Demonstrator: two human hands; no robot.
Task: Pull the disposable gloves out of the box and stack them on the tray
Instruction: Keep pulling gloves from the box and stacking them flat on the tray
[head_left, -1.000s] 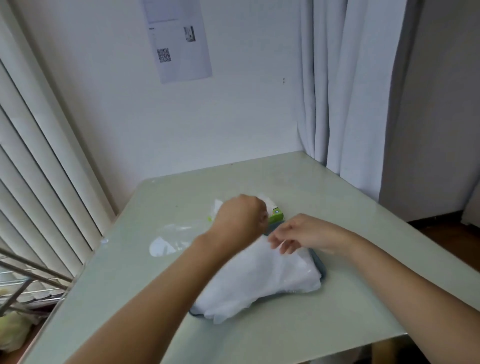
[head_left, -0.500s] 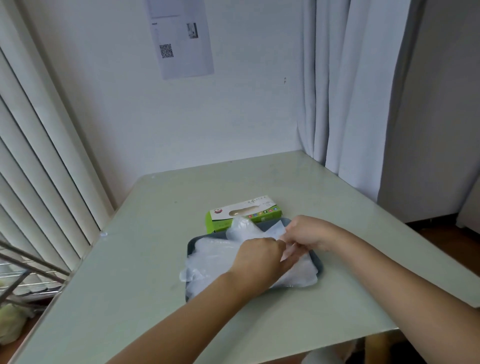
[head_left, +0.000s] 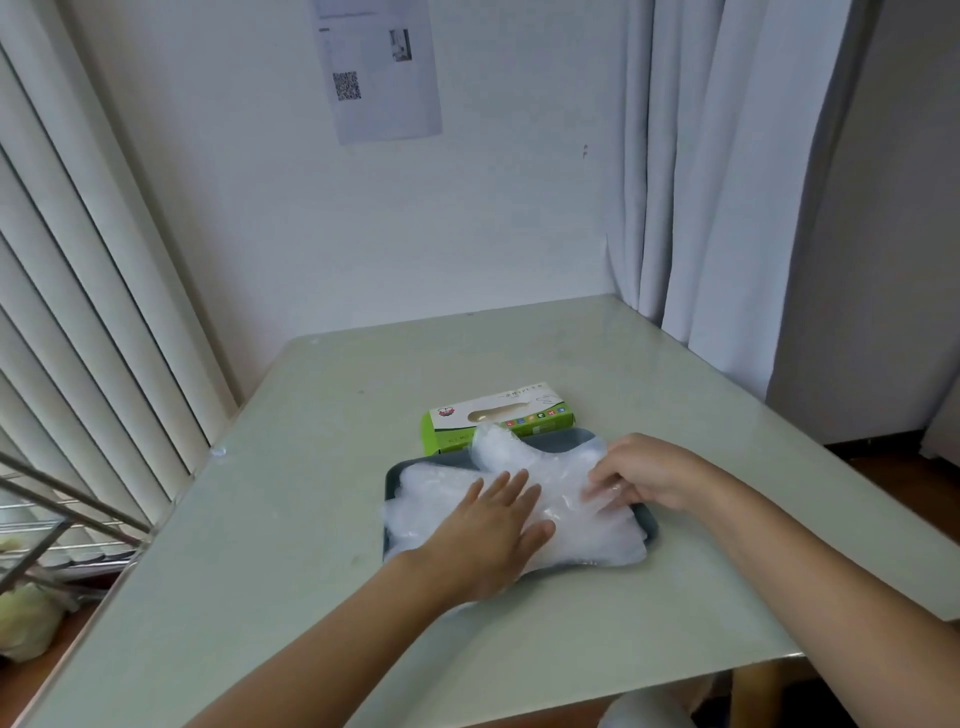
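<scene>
Wall-pinned QR-code sheet (head_left: 382, 67); green box (head_left: 498, 415), print unreadable, behind tray (head_left: 431, 460) of gloves (head_left: 566, 501)

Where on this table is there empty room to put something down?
Bare table lies left of the tray toward the blinds, behind the green box toward the wall, and right of the tray toward the curtain. Crowded: the tray, where the left hand and right hand touch the gloves.

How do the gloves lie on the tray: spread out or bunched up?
Spread out. The gloves cover most of the tray, overhanging its edges, with the left hand pressing flat on them.
</scene>
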